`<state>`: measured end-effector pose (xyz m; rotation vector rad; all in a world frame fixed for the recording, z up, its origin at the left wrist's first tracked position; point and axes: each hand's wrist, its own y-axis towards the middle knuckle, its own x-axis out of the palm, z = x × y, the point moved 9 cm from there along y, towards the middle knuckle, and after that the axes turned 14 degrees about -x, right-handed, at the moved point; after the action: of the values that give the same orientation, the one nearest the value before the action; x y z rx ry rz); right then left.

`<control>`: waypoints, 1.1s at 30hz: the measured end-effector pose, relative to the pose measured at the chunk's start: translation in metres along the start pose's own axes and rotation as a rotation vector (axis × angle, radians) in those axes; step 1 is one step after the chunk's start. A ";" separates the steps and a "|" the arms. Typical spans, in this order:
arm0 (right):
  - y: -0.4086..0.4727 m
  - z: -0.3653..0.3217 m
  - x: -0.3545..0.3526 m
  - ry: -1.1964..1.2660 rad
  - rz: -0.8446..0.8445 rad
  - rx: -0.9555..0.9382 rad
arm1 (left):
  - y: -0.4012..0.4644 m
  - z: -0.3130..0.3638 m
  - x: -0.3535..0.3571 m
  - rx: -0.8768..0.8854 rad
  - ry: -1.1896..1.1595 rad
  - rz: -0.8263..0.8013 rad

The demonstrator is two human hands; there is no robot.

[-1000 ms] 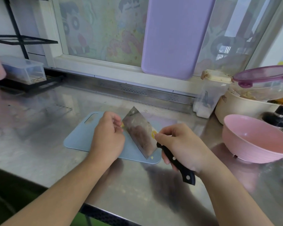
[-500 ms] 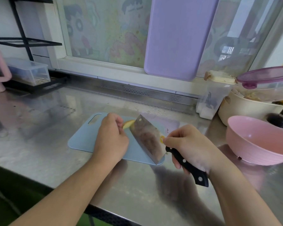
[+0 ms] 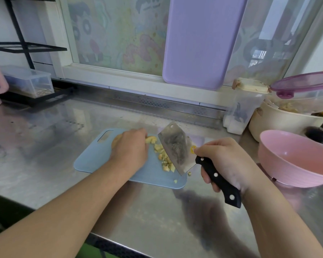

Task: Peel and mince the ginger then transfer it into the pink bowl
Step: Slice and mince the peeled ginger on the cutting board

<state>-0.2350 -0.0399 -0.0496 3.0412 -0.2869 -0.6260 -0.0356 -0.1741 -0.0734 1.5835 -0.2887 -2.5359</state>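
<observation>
Right hand grips the cleaver over chopped ginger on the cutting board; left hand, fingers curled, apparently pinches a ginger piece

**Steel counter, fully loaded**

On the steel counter: blue cutting board at centre, pink bowl right, cream pot and clear canister far right, what looks like a black rack far left.
</observation>
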 end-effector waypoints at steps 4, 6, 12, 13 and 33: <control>0.000 -0.003 -0.002 0.014 0.022 -0.021 | -0.004 -0.002 -0.005 -0.011 0.060 0.032; -0.001 -0.005 -0.001 0.021 0.022 -0.032 | -0.011 -0.001 -0.012 -0.008 0.094 0.047; 0.000 -0.006 -0.001 0.054 0.049 -0.059 | -0.050 -0.007 -0.032 0.001 0.102 0.037; 0.001 -0.006 -0.003 0.069 0.075 -0.066 | -0.055 -0.010 -0.032 -0.010 0.097 0.022; 0.008 0.011 -0.037 0.132 0.370 -0.093 | -0.081 0.082 0.023 0.308 -0.228 -0.257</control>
<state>-0.2743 -0.0403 -0.0443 2.8128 -0.7665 -0.3980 -0.1213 -0.0927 -0.0776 1.5094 -0.5596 -3.0001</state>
